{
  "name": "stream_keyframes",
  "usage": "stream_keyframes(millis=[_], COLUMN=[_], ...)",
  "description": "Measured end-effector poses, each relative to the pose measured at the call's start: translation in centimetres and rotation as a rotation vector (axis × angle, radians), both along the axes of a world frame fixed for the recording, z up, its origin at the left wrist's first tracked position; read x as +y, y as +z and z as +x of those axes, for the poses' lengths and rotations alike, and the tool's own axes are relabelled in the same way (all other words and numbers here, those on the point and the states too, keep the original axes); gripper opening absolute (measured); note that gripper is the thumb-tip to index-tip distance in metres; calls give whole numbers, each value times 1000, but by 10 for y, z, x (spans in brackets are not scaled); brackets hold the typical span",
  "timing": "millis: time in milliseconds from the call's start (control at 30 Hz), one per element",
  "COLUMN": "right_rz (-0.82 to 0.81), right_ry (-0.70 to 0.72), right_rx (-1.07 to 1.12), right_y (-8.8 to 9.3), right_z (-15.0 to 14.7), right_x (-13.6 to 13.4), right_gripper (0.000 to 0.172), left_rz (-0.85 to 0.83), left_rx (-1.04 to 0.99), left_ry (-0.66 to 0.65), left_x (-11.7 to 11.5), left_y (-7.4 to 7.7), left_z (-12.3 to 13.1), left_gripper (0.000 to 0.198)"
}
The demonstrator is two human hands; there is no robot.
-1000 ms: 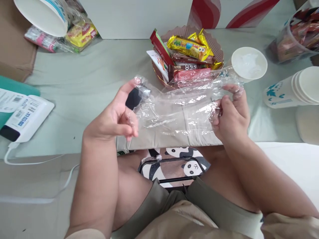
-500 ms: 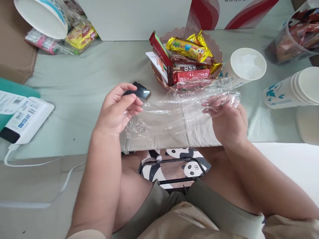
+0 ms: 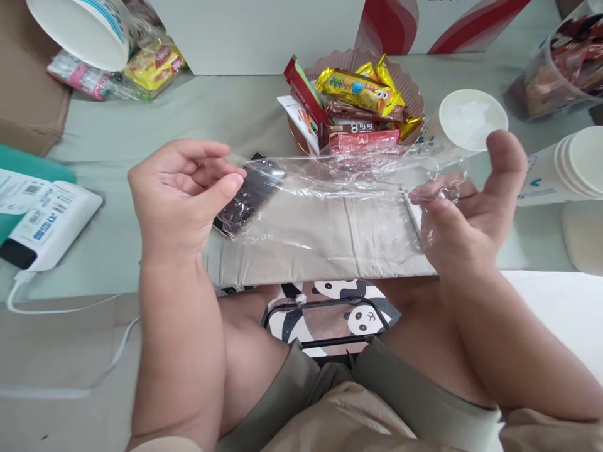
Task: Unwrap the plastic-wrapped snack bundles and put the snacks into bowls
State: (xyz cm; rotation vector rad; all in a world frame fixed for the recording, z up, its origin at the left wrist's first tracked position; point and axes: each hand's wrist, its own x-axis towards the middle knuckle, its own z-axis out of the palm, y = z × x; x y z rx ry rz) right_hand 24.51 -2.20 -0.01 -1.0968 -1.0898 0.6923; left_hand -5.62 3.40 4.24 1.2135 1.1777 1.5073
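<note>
A thin sheet of clear, crinkled plastic film stretches between my hands above the table's front edge; I cannot tell whether it is a bag. My left hand pinches its left end between thumb and fingers. At the other end, my right hand grips the film, with plastic covering some of its fingertips and one finger raised. A dark phone lies on the table behind the film near my left hand. Through the plastic by my right hand, a narrow white edge shows.
Wrapped snacks fill a scalloped bowl beyond the film. A paper cup holding crumpled clear plastic stands right of it, near stacked cups and a clear tub. At left are a white device with a cable and packets.
My hands have moved apart, left hand leftward and right hand rightward, spreading the film wider. A right finger has lifted. More of the phone shows.
</note>
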Motion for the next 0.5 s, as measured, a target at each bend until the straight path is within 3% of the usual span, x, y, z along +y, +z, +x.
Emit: stream_keyframes(millis=[100,200,367,433,500], right_rz=[90,86,59,96,158], right_ry=[35,-33,-221,-263,-284], right_rx=[-88,-129,-327,-455,-550], right_y=[-4,-1,7,8,8], right_z=[1,-2,-2,0,0], right_x=[-1,-3,-2,0,1], right_gripper=[56,34,9,7,13], left_rz=[78,167,165,182,0], left_rx=[-75,-78,139,200,110], left_ry=[-17,20,138,187,200], left_x=[2,1,-3,-2,-1], left_y=[0,1,5,7,8], left_z=[-2,-5,-5,-4,-2], left_gripper=[16,19,26,22,26])
